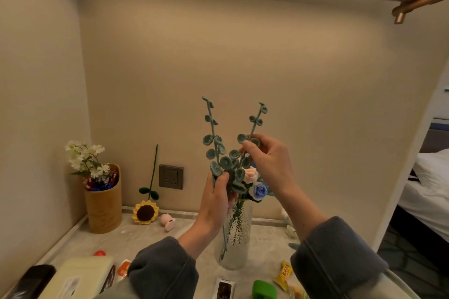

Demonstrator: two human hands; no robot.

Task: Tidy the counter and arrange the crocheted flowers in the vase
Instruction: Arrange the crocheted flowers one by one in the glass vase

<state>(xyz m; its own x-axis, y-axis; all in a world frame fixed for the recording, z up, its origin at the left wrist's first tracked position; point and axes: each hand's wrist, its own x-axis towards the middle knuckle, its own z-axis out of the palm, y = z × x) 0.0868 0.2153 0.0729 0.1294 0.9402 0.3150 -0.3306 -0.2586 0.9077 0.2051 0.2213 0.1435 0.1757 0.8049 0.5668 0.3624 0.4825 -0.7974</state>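
Head view: both hands are raised over a ribbed glass vase (pixel 239 233) that stands upright on the pale marbled counter (pixel 145 238). The left hand (pixel 215 198) is curled round the lower stems of the green crocheted sprigs just above the vase mouth. The left sprig (pixel 212 133) rises from that grip, tilting slightly left. The right hand (pixel 269 160) pinches a round leaf partway up the right sprig (pixel 256 119), with thumb and forefinger closed on it. The two sprigs fork apart in a V. Behind the sprigs, at the vase mouth, sit a pale pink crocheted rose (pixel 250 175) and a blue crocheted rose (pixel 260 190). Green stems show through the glass.

To the left, a crocheted sunflower (pixel 145 212) rests head down on the counter, its stem leaning up against the wall near a grey socket (pixel 171 176). A small pink object (pixel 167 221) lies just beside the sunflower. In the left corner stands a tan cylindrical holder (pixel 104 209) containing white flowers (pixel 83 158) and what look like pens.

Along the near edge lie a black device (pixel 34 279), a cream box (pixel 82 274), a small red item (pixel 99 253), an orange packet (pixel 124 268), a dark snack packet (pixel 224 289), a green object (pixel 263 290) and a yellow packet (pixel 284 274). A bed (pixel 427 189) with white linen shows at the far right.
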